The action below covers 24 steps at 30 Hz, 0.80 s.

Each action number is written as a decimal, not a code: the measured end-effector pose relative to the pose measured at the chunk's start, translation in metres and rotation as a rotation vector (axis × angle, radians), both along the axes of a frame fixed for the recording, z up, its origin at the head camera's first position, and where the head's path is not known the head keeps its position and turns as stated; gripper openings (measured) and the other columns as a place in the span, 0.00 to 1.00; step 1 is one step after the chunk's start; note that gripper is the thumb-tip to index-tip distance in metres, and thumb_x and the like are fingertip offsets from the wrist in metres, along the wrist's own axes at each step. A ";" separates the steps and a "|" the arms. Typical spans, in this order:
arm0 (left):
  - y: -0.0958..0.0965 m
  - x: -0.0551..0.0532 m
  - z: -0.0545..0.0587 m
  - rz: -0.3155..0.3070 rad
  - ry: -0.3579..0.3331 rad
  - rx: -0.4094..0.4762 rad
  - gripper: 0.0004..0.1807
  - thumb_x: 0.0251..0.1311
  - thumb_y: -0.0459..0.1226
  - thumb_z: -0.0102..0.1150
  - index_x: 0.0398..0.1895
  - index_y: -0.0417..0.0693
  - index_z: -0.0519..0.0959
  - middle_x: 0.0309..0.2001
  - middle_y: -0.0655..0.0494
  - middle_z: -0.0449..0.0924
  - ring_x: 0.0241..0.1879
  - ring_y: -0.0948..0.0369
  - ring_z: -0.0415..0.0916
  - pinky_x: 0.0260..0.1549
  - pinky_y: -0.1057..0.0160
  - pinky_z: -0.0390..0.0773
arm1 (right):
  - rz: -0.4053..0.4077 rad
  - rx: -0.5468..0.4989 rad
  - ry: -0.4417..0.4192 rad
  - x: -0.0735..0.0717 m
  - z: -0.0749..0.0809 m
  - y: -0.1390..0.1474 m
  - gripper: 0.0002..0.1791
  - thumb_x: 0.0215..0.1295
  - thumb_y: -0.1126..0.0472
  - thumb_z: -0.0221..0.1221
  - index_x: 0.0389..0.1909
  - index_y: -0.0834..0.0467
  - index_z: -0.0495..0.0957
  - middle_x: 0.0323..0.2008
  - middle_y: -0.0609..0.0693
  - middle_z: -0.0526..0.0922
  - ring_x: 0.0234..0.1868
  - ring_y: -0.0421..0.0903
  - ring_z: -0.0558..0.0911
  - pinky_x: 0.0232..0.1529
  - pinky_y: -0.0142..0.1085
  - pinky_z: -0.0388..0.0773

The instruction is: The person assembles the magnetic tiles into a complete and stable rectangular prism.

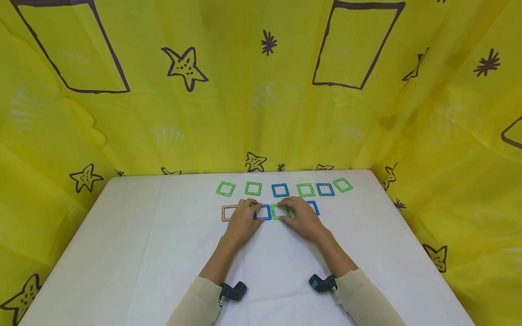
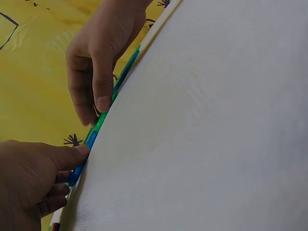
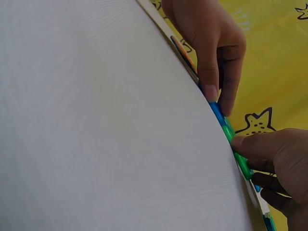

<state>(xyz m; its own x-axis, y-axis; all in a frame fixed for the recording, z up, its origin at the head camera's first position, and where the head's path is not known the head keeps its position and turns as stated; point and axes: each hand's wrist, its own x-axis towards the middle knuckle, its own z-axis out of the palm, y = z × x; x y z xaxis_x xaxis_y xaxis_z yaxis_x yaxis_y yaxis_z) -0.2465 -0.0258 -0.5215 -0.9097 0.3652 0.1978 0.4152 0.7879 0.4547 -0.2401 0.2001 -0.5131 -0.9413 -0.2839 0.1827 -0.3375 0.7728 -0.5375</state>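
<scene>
Side by side on the white table lie a blue square frame tile [image 1: 269,212] and a green square frame tile [image 1: 273,212], close edge to edge. My left hand [image 1: 241,222] pinches the blue one between thumb and fingers; in the left wrist view the thumb presses on the blue edge [image 2: 82,161]. The green tile is pinched by my right hand [image 1: 303,219], its thumb on the green edge [image 3: 240,161] in the right wrist view. Left of my left hand, an orange square tile [image 1: 224,213] is partly covered. Another blue tile [image 1: 316,208] shows partly behind my right hand.
Farther back runs a loose row of square tiles: green ones [image 1: 246,188] at the left and right, with a blue one [image 1: 280,185] and another blue tile [image 1: 325,184] among them. A yellow patterned curtain [image 1: 228,113] borders the table's back and sides.
</scene>
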 end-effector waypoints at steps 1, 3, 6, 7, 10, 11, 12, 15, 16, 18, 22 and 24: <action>0.000 0.000 0.000 -0.001 0.002 0.001 0.26 0.67 0.41 0.72 0.65 0.41 0.82 0.61 0.51 0.79 0.61 0.54 0.72 0.64 0.56 0.75 | 0.001 -0.001 -0.001 0.000 0.001 -0.001 0.22 0.66 0.57 0.73 0.60 0.54 0.84 0.63 0.52 0.82 0.69 0.56 0.74 0.72 0.54 0.69; 0.001 0.000 0.001 0.000 0.007 0.003 0.26 0.67 0.41 0.72 0.65 0.40 0.82 0.61 0.50 0.79 0.61 0.53 0.72 0.64 0.56 0.75 | 0.004 -0.004 0.000 0.000 0.001 -0.001 0.22 0.66 0.57 0.73 0.60 0.55 0.84 0.63 0.52 0.82 0.69 0.56 0.74 0.72 0.54 0.69; 0.001 0.001 0.001 -0.001 0.011 0.008 0.25 0.67 0.41 0.72 0.64 0.40 0.82 0.61 0.50 0.79 0.61 0.53 0.72 0.65 0.55 0.75 | 0.006 -0.006 0.004 0.001 0.001 -0.002 0.22 0.66 0.57 0.73 0.60 0.55 0.84 0.62 0.52 0.82 0.69 0.55 0.74 0.71 0.53 0.70; 0.001 0.001 0.001 -0.001 0.012 0.008 0.25 0.67 0.41 0.73 0.64 0.40 0.82 0.61 0.50 0.79 0.61 0.53 0.72 0.64 0.55 0.75 | 0.007 -0.007 0.006 0.001 0.001 -0.002 0.22 0.66 0.57 0.73 0.60 0.55 0.84 0.62 0.52 0.82 0.68 0.55 0.75 0.71 0.53 0.70; 0.001 0.001 0.001 -0.002 0.013 0.011 0.25 0.67 0.41 0.73 0.64 0.40 0.82 0.61 0.50 0.79 0.61 0.53 0.72 0.64 0.55 0.74 | 0.012 -0.011 0.011 0.001 0.000 -0.001 0.22 0.66 0.57 0.73 0.60 0.55 0.84 0.62 0.52 0.82 0.68 0.55 0.75 0.70 0.53 0.71; 0.001 0.002 0.001 -0.003 0.013 0.013 0.25 0.67 0.41 0.73 0.64 0.40 0.82 0.61 0.50 0.79 0.60 0.53 0.72 0.64 0.55 0.75 | 0.013 -0.013 0.010 0.002 0.000 -0.002 0.22 0.66 0.57 0.73 0.60 0.55 0.84 0.62 0.52 0.82 0.68 0.55 0.75 0.70 0.53 0.71; 0.001 0.002 0.001 -0.003 0.013 0.013 0.25 0.67 0.41 0.73 0.64 0.40 0.82 0.61 0.50 0.79 0.60 0.53 0.72 0.64 0.54 0.75 | 0.014 -0.012 0.010 0.002 -0.001 -0.002 0.22 0.66 0.57 0.73 0.60 0.55 0.84 0.62 0.52 0.82 0.68 0.55 0.75 0.70 0.53 0.71; 0.001 0.002 0.000 0.001 0.009 0.014 0.25 0.67 0.41 0.73 0.64 0.40 0.82 0.61 0.50 0.79 0.61 0.53 0.72 0.64 0.54 0.75 | 0.012 -0.006 0.008 0.002 -0.002 -0.002 0.22 0.67 0.57 0.73 0.61 0.54 0.84 0.62 0.51 0.82 0.68 0.55 0.75 0.70 0.52 0.71; 0.001 0.002 0.000 0.003 0.007 0.014 0.25 0.67 0.41 0.73 0.64 0.40 0.82 0.61 0.50 0.79 0.61 0.53 0.72 0.64 0.54 0.75 | 0.013 -0.003 0.009 0.001 -0.003 -0.002 0.22 0.67 0.57 0.73 0.61 0.54 0.84 0.62 0.51 0.82 0.68 0.55 0.75 0.70 0.52 0.72; 0.002 0.002 0.000 0.008 0.001 0.013 0.25 0.67 0.41 0.73 0.64 0.40 0.82 0.62 0.51 0.79 0.61 0.53 0.72 0.65 0.55 0.75 | 0.013 -0.004 0.013 0.001 -0.003 -0.002 0.22 0.67 0.57 0.72 0.61 0.55 0.84 0.62 0.52 0.82 0.67 0.55 0.75 0.70 0.52 0.72; 0.002 0.002 0.001 0.013 -0.005 0.014 0.25 0.67 0.41 0.72 0.65 0.41 0.82 0.63 0.51 0.79 0.62 0.53 0.71 0.65 0.55 0.74 | 0.017 -0.006 0.026 0.001 -0.002 -0.003 0.22 0.67 0.58 0.73 0.60 0.56 0.84 0.62 0.52 0.83 0.67 0.55 0.75 0.70 0.52 0.72; 0.002 0.002 0.002 0.012 -0.004 0.013 0.25 0.67 0.40 0.72 0.65 0.41 0.82 0.63 0.51 0.79 0.62 0.53 0.71 0.66 0.55 0.74 | 0.015 -0.003 0.029 0.001 -0.001 -0.003 0.22 0.67 0.58 0.72 0.60 0.56 0.84 0.62 0.52 0.83 0.68 0.55 0.75 0.70 0.51 0.72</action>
<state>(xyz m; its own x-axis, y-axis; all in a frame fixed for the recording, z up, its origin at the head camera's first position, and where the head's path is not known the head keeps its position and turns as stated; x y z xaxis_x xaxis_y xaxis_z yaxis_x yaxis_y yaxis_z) -0.2442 -0.0236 -0.5197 -0.9149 0.3514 0.1988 0.4036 0.7870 0.4665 -0.2390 0.1966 -0.5143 -0.9313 -0.2974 0.2104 -0.3643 0.7662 -0.5294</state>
